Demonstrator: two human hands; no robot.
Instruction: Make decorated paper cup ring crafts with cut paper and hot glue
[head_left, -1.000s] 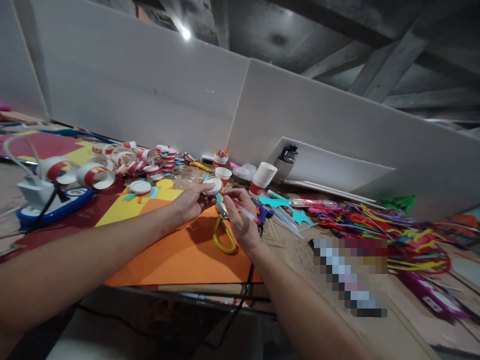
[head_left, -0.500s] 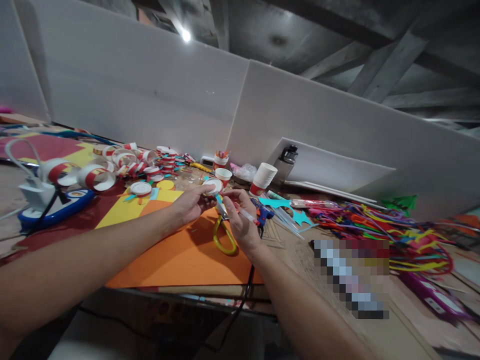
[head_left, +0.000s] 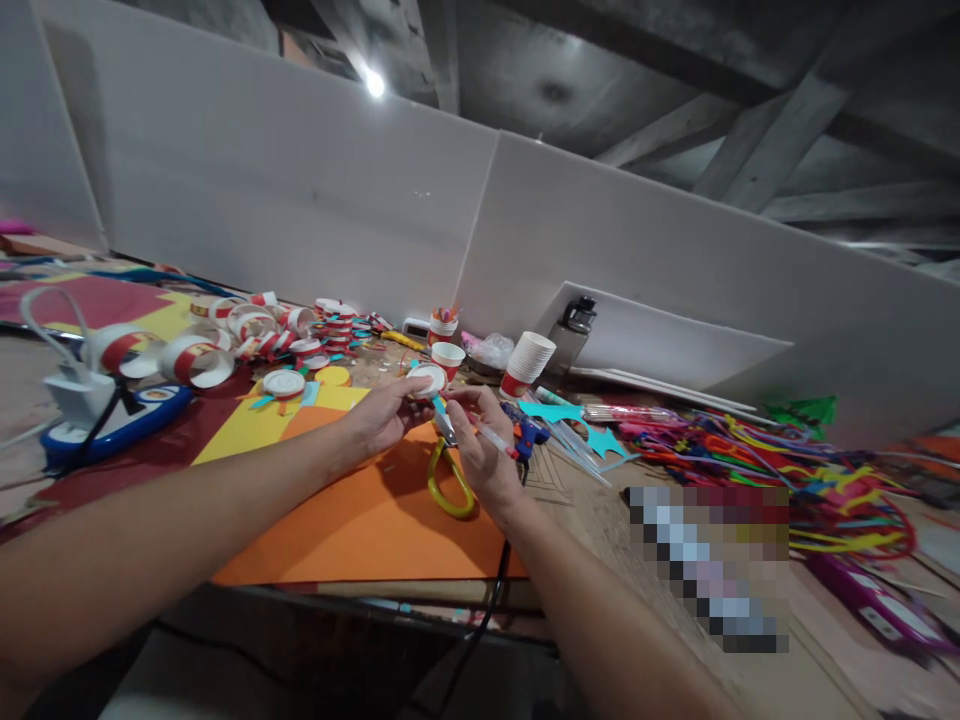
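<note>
My left hand (head_left: 390, 415) is closed on a cut-off paper cup bottom (head_left: 429, 379), white and round with light blue paper pieces at its edge. Close on its right, my right hand (head_left: 486, 445) is closed around a slim pen (head_left: 495, 438) with a clear barrel and a red end. Its fingertips are close to the cup bottom; whether they touch it I cannot tell. Below the hands, scissors with yellow handles (head_left: 451, 488) lie on orange paper (head_left: 360, 530). A paper cup (head_left: 448, 357) stands just behind the cup bottom.
Another cup bottom (head_left: 283, 383) lies left on yellow paper, before a heap of cut cup rings (head_left: 251, 322). A cup stack (head_left: 531, 358), a bottle (head_left: 571, 340) and a blue glue gun (head_left: 531, 432) are to the right. Pipe cleaners (head_left: 750, 450) spread farther right. A black cable (head_left: 499, 585) hangs over the front edge.
The scene sits slightly lower in the picture. Both hands keep their hold on the cup bottom and the pen, with hardly any visible movement.
</note>
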